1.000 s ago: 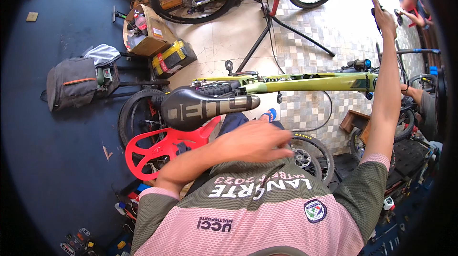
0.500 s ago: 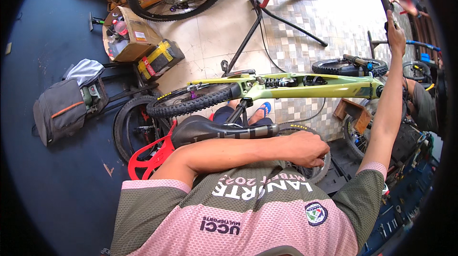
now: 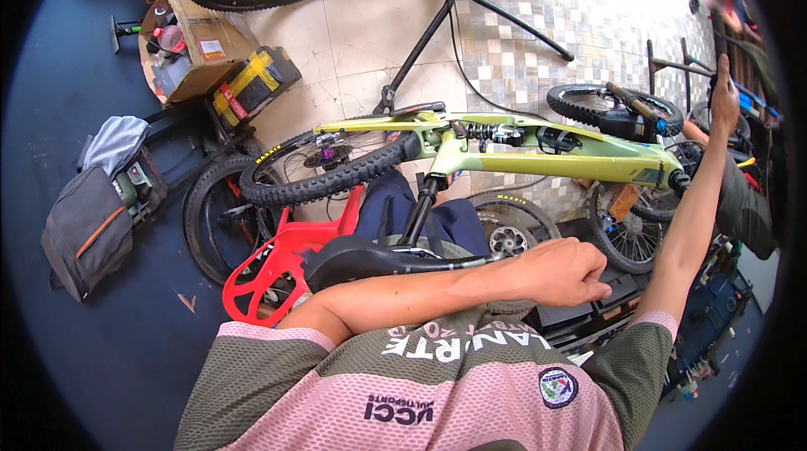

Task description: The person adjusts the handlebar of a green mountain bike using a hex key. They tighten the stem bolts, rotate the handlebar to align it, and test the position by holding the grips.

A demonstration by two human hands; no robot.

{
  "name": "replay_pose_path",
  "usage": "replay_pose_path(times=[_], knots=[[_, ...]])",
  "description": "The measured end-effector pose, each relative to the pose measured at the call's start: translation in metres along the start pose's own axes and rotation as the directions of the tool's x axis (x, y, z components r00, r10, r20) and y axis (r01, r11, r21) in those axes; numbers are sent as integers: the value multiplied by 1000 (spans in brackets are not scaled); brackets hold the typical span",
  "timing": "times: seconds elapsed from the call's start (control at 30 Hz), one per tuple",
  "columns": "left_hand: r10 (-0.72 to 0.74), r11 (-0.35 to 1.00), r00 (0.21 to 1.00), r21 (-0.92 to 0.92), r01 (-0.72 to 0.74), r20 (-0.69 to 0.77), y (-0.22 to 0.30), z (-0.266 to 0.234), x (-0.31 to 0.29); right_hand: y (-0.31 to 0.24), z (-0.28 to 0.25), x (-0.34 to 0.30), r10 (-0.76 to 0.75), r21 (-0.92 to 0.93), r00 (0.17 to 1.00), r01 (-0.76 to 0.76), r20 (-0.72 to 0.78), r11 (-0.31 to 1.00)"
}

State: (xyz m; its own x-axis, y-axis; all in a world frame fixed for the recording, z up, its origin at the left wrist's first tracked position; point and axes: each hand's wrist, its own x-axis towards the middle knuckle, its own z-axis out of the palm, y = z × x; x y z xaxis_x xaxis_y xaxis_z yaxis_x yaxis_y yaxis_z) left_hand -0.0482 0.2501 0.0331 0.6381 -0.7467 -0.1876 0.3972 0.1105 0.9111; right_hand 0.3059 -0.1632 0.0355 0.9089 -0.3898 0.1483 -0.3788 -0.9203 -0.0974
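A yellow-green mountain bike (image 3: 555,163) with a rear shock stands across the view, its rear wheel (image 3: 336,167) to the left. My left forearm lies across my front, beside the black saddle (image 3: 361,259). Past the saddle's nose my left hand (image 3: 567,273) is closed in a loose fist, with nothing showing in it. My right arm reaches far to the right, where my right hand (image 3: 723,102) grips the black handlebar (image 3: 719,37). Its fingers are partly hidden at the dark rim.
A red plastic chair (image 3: 298,249) stands by the saddle. A grey backpack (image 3: 88,228), a cardboard box (image 3: 197,47) and a taped black box (image 3: 256,85) are at left. A black stand leg (image 3: 420,52) lies beyond the bike; loose wheels surround it. Another person (image 3: 731,10) is at far right.
The saddle and bike have shifted slightly in view. My left fist has moved a little right, past the saddle's nose. My right hand stays on the handlebar, farther right and lower.
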Motion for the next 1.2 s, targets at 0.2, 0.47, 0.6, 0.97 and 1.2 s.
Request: replay_pose_path(times=[0.2,0.47,0.6,0.97,1.2], knots=[[-17,991,1000,-131,16,-7,-2,-27,-3,0,3,-7,-47,67,997,51,-68,996],[18,994,998,-104,-24,-66,-11,-20,-12,38,7,-9,-126,312,991,134,-46,940],[41,998,986,-34,-47,-160,-9,-2,-9,40,5,-14,-161,337,987,157,-16,928],[43,997,988,-54,-52,-149,3,-18,-29,37,-4,-39,-42,251,996,62,-84,966],[39,996,989,-79,-50,-142,-14,-50,-47,32,-1,-42,7,361,995,31,-103,932]])
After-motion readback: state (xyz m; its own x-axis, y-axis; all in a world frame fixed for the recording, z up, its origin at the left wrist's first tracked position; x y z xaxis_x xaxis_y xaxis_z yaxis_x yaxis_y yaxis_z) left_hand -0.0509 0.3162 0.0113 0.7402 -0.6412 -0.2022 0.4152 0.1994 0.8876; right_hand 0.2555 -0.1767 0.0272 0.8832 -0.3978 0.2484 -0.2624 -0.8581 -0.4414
